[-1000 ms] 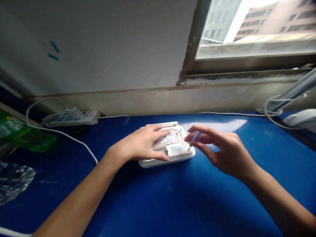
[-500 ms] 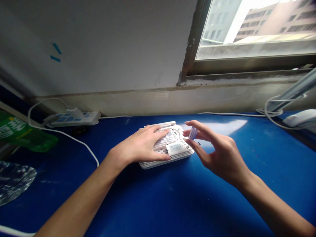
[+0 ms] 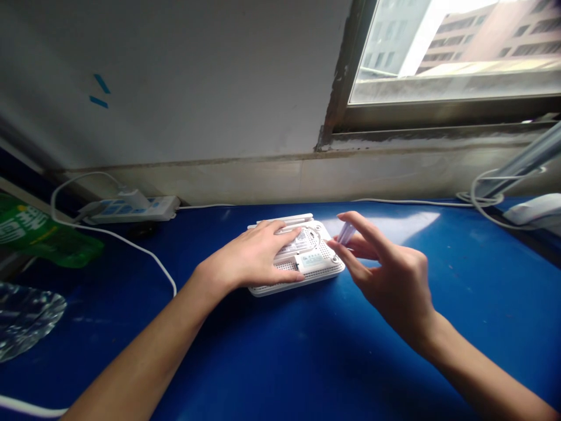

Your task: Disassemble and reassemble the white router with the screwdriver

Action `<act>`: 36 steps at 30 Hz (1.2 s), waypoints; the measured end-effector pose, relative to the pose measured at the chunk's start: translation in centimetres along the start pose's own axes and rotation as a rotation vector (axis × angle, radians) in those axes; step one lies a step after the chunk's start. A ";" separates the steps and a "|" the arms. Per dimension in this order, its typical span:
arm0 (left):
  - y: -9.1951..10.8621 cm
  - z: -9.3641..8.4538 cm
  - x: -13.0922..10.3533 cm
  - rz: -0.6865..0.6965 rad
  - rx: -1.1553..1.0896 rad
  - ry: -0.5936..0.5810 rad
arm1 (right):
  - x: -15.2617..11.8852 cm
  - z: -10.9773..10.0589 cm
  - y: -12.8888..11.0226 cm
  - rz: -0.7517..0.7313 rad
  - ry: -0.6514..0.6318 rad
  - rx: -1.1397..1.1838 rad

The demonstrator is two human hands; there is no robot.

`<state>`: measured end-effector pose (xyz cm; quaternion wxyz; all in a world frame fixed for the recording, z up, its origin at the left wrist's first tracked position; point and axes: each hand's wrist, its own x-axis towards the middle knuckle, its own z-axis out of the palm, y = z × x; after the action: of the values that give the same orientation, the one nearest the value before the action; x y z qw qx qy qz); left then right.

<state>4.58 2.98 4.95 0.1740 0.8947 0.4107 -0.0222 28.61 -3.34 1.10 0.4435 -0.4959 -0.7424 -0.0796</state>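
A white perforated device [image 3: 322, 270] with labels on its upper face lies on the blue table [image 3: 307, 356]. Across its left part rests my left hand [image 3: 249, 257], fingers spread flat and pressing on the surface. Just off the device's right edge, my right hand [image 3: 385, 263] pinches a small, pale, translucent piece [image 3: 346, 234] between thumb and fingers. The fingers partly cover that piece, and its exact shape is unclear.
At the left are a green bottle [image 3: 48, 234], a clear plastic bottle [image 3: 30, 318] and a white power strip [image 3: 162, 209] with a cable. A metal pole [image 3: 521, 161] with coiled white cable stands at the right, by a white object [image 3: 537, 210].
My right hand has shifted slightly right, with the pale piece in its fingers now tilted more. My left hand has stayed in nearly the same place on the device.
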 end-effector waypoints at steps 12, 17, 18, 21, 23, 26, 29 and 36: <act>-0.5 -0.2 0.1 -0.004 -0.016 -0.029 | 1.4 -1.3 2.9 -0.046 -0.327 0.390; -0.5 0.1 0.2 -0.011 -0.025 -0.017 | 0.7 -1.0 2.0 -0.028 -0.205 0.258; -0.6 0.2 0.2 -0.014 -0.029 -0.013 | 0.6 -0.9 1.7 -0.019 -0.176 0.231; -0.7 0.4 0.2 -0.016 -0.034 -0.004 | 0.1 -0.6 1.0 0.004 -0.111 0.158; -0.7 0.4 0.2 -0.014 -0.035 0.003 | -0.2 -0.4 0.5 0.020 -0.082 0.110; -0.6 0.3 0.1 -0.009 -0.033 0.012 | -0.5 -0.3 -0.1 0.028 -0.057 0.050; -0.3 0.1 0.0 -0.009 -0.028 0.002 | -0.3 -0.3 -0.4 0.031 -0.038 0.024; -0.4 -0.1 0.0 -0.013 -0.021 -0.001 | 0.3 -0.3 1.2 0.085 -0.196 0.231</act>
<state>4.28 3.21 4.94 0.1835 0.8901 0.4167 -0.0192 29.73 -2.65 1.09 0.4260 -0.4778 -0.7647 0.0740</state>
